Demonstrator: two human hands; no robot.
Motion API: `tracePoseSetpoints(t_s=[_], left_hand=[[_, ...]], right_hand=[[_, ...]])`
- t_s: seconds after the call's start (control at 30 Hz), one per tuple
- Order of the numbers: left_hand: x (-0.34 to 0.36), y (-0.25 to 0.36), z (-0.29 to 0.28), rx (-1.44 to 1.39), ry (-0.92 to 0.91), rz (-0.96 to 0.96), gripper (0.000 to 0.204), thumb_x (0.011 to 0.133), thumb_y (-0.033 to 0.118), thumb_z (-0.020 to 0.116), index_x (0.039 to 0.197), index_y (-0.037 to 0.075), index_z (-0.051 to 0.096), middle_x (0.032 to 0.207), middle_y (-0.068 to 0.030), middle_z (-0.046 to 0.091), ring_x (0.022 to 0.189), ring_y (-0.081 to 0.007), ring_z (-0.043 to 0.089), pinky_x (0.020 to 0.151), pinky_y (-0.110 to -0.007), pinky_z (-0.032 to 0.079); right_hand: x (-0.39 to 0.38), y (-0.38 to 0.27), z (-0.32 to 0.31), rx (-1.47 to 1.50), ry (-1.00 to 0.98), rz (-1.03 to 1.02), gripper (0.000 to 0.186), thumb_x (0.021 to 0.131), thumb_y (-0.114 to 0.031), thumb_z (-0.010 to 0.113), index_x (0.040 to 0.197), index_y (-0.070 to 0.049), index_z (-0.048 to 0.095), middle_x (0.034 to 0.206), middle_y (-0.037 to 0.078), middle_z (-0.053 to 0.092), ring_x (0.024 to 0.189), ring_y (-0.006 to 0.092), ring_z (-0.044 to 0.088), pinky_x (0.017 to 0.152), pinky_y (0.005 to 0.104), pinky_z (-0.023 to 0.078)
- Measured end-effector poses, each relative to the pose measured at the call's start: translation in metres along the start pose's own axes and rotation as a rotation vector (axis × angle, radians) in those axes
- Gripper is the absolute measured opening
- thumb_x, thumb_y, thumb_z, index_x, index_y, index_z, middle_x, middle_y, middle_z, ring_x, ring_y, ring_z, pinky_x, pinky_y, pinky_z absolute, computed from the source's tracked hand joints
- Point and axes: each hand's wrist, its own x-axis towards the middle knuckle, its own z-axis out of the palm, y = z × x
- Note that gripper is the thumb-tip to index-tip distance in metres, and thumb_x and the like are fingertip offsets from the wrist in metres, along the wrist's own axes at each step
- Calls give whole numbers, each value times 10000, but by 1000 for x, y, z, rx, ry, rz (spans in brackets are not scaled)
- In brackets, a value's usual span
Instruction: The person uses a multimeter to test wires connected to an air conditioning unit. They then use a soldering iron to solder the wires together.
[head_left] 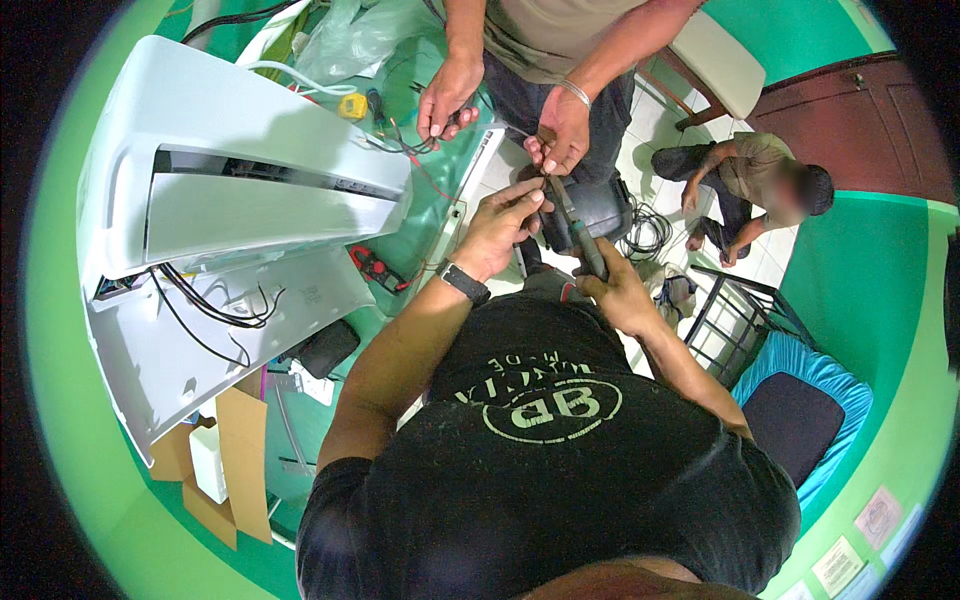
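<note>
My right hand (pixel 622 292) is closed round the grey-green handles of a pair of pliers (pixel 586 248), whose metal jaws point up toward my left fingertips. My left hand (pixel 500 232) pinches the end of a dark cable (pixel 544 184) beside the jaws; the fingers partly hide it. Just beyond, a co-worker's hand (pixel 564 128) reaches down to the same spot. The co-worker's other hand (pixel 452 98) holds a bundle of black wires (pixel 402 148) with loose ends.
At left a white air conditioner unit (pixel 260 120) stands on a glass table, black wires (pixel 215 305) hanging from it. A red clamp meter (pixel 378 268) and yellow tape measure (pixel 352 106) lie nearby. Another person (pixel 760 185) crouches at right, near coiled cable (pixel 648 232) and a metal frame (pixel 735 315).
</note>
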Motion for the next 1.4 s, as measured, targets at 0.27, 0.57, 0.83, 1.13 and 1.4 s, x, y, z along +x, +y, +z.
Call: tracePoseSetpoints(t_s=[0.27,0.57,0.83,1.13,1.4], left_hand=[[-2,-6,12,170,75,166,293,963,150,653,1223,13,660,890,-61,705,588,-56,514,543,-202,434],[0,-11,21,235,124,261,299,980,144,628,1224,-29,633,834,-47,672,579,-53,503,532,-201,424],[1,-11,22,276,170,249,275,988,147,613,1204,-19,644,806,-34,661,573,-50,501,518,-201,417],[5,-12,21,420,176,303,242,981,137,611,1174,3,668,777,-16,637,579,-33,464,516,-200,388],[8,-10,17,486,169,339,229,976,133,613,1150,-3,673,752,-12,638,598,-41,498,540,-205,406]], right_hand=[[-5,2,3,-55,46,-36,403,846,4,622,1238,-17,526,1069,144,603,882,232,630,805,355,519],[0,4,-3,38,-44,0,402,840,38,583,1225,-48,507,977,98,589,824,176,592,739,327,504],[9,25,2,199,-93,-4,423,805,75,538,1197,-80,504,1001,26,515,857,114,522,759,266,453],[11,29,1,80,-72,-57,381,823,71,516,1165,-96,491,890,4,482,757,96,475,681,256,415],[13,30,2,99,-64,-18,332,823,63,537,1112,-92,484,862,12,483,711,102,489,617,272,418]])
